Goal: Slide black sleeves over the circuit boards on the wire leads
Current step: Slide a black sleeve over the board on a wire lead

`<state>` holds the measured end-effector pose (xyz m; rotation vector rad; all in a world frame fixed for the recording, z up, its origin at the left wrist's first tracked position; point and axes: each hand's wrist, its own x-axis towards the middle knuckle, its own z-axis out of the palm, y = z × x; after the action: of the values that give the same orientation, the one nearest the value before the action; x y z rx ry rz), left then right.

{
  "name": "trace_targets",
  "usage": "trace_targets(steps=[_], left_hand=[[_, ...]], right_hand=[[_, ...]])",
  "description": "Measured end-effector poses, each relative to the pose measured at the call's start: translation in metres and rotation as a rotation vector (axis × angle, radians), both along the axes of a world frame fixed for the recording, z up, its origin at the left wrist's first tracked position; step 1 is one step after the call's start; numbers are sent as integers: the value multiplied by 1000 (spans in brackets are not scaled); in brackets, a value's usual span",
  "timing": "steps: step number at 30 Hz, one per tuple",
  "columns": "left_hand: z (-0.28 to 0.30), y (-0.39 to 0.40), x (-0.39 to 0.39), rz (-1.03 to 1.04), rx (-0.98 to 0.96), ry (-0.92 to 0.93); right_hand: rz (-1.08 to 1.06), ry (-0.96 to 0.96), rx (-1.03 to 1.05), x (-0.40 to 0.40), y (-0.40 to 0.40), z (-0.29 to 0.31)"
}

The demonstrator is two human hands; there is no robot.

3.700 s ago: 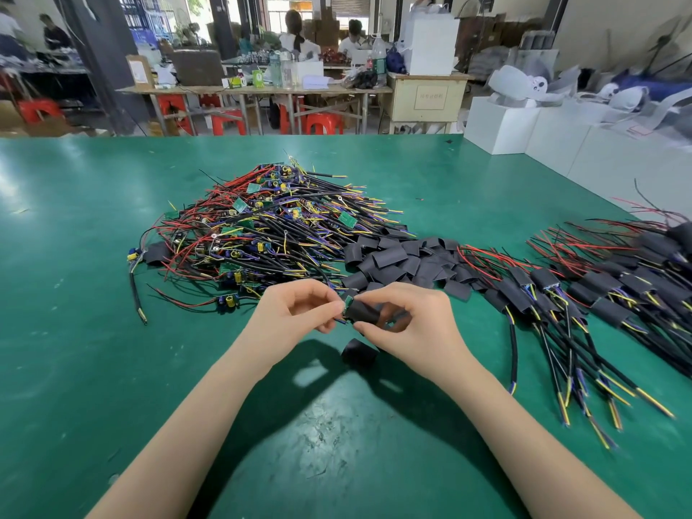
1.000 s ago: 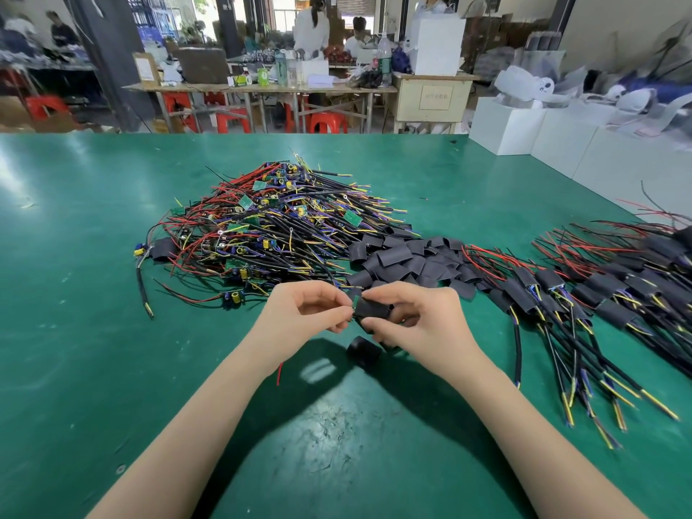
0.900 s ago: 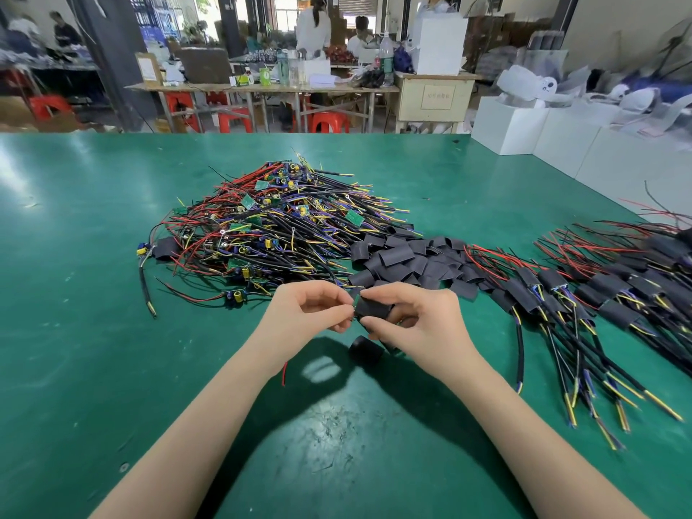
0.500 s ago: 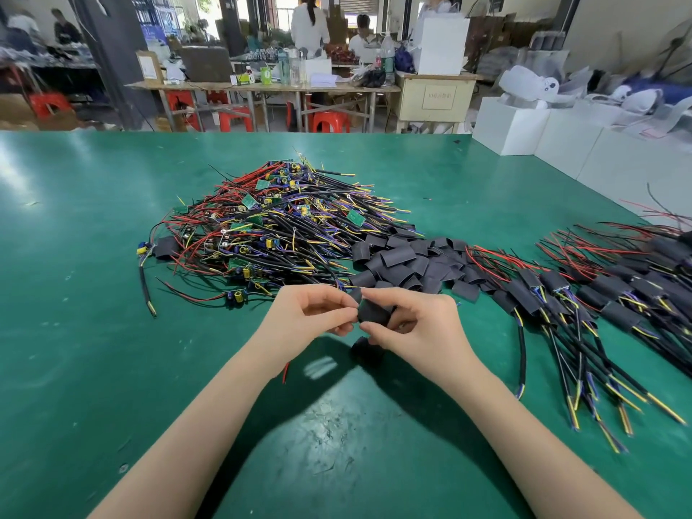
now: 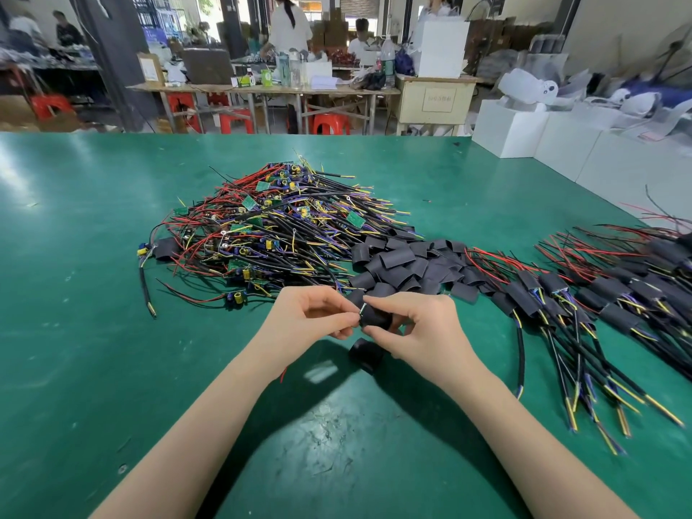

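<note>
My right hand (image 5: 419,327) pinches a black sleeve (image 5: 374,318) between thumb and fingers, just above the green table. My left hand (image 5: 310,318) pinches the end of a wire lead at the sleeve's left mouth; a bit of the board's edge shows there, the rest is hidden inside. A red wire end (image 5: 283,374) hangs below my left wrist. Another black sleeve (image 5: 366,354) lies on the table under my hands. A heap of bare boards on wire leads (image 5: 269,230) lies behind, with a pile of loose black sleeves (image 5: 404,265) to its right.
Sleeved leads (image 5: 584,305) are spread across the table's right side, their wire ends pointing toward me. White boxes (image 5: 524,133) stand at the far right edge. People work at benches beyond the green table (image 5: 75,331).
My hands have stayed together at the same spot. The sleeve has shifted slightly between my fingers and the lead's end now shows at its left mouth.
</note>
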<state>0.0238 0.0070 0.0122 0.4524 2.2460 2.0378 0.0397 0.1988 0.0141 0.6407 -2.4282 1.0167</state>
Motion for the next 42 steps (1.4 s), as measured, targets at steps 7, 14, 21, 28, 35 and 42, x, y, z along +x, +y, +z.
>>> trace_targets(steps=[7,14,21,28,35,42], left_hand=[[-1,1,-1,-40,-18,-41],[2,-5,-2,-107,151,-150],[0,-3,-2,-68,68,-50],[1,4,1,24,-101,200],[4,8,5,59,-289,589],[-2,10,3,152,-316,574]], right_hand=[[49,-15,21,1,3,1],[77,-42,-29,3,3,8],[63,-115,-73,4,2,6],[-34,-182,-173,2,-3,4],[-130,-166,-166,4,-7,7],[-143,-174,-171,9,-15,6]])
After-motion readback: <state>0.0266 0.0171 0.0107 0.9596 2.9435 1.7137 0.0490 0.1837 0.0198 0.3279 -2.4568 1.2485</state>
